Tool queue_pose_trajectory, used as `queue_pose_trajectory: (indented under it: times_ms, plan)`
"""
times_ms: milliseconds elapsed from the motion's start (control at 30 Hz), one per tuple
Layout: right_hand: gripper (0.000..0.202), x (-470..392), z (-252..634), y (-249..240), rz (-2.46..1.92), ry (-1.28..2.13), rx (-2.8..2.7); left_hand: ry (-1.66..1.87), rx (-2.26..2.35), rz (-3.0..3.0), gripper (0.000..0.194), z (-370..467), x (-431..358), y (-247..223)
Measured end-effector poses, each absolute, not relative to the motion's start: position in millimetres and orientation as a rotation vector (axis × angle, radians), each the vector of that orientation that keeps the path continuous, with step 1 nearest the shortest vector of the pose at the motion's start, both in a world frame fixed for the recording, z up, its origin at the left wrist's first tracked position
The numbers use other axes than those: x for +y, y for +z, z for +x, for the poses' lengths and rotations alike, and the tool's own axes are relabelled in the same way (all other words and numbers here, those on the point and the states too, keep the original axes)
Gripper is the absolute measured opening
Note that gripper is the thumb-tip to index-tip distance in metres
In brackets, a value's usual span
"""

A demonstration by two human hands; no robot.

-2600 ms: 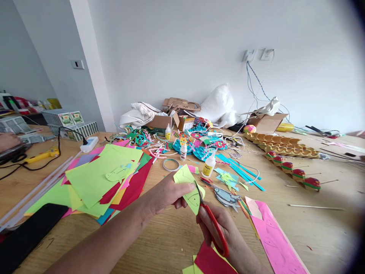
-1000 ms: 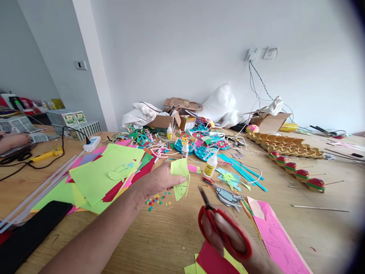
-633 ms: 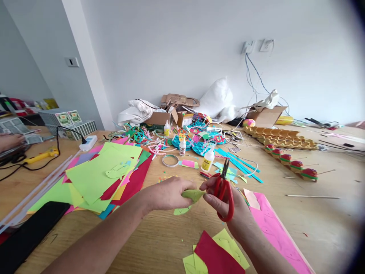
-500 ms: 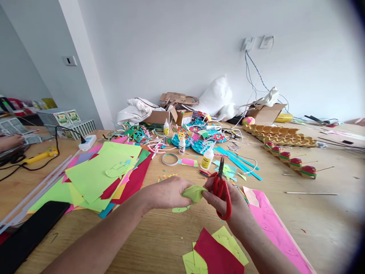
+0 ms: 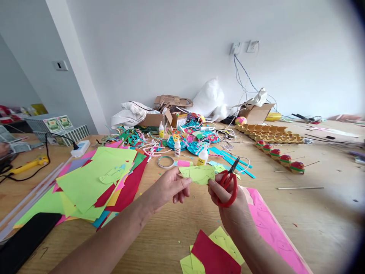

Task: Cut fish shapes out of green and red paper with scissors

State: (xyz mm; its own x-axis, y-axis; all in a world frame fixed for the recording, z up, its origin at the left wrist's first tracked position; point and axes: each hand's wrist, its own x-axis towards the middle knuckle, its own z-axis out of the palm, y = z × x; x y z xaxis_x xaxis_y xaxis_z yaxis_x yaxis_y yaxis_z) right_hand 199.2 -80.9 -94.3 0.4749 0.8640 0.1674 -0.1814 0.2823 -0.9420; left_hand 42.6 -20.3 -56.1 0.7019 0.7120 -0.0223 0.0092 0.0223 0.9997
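Observation:
A piece of light green paper (image 5: 198, 174) with pencil outlines is held up flat above the table between my two hands. My left hand (image 5: 169, 187) pinches its left end between thumb and fingers. The thumb of my right hand (image 5: 228, 196) presses on its right end, and red-handled scissors (image 5: 232, 184) sit in the same hand, blades pointing up and away. Below, nearer to me, lie red paper (image 5: 215, 253) and yellow-green paper pieces (image 5: 225, 241). Right of my right wrist is a pink paper strip (image 5: 273, 224) with drawn outlines.
At left are a stack of coloured paper (image 5: 88, 182), a black phone-like slab (image 5: 31, 239) and a yellow glue gun (image 5: 27, 167). Ahead stand glue bottles (image 5: 203, 155), a tape roll (image 5: 165, 162) and craft scraps. Egg cartons (image 5: 270, 133) lie at back right; another person's hand shows at far left.
The green paper, folded or curled before, is now spread flat between both hands and raised slightly. A green piece that lay under my left hand no longer shows there. The view has shifted right.

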Motion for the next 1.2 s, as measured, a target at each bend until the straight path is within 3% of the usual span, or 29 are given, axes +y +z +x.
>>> queue_pose_trajectory:
  times_ms: [300,400,533,733,1200]
  plan:
    - [0.022,-91,191,-84,-1.194,0.89,-0.949,0.689,0.747,1.485,0.022,46,-18,-54]
    - [0.039,-99,191,-80,-1.274,0.862,-1.176,0.755,0.815,1.513,0.021,39,-12,-46]
    - [0.048,-108,183,-82,-1.306,1.108,-1.471,0.818,0.819,1.498,0.021,36,-9,-40]
    - [0.054,-114,169,-79,-1.426,1.28,-1.475,0.814,0.776,1.407,0.016,40,-15,-39]
    - [0.047,-110,173,-81,-1.293,1.319,-1.377,0.764,0.741,1.361,0.02,37,-17,-37]
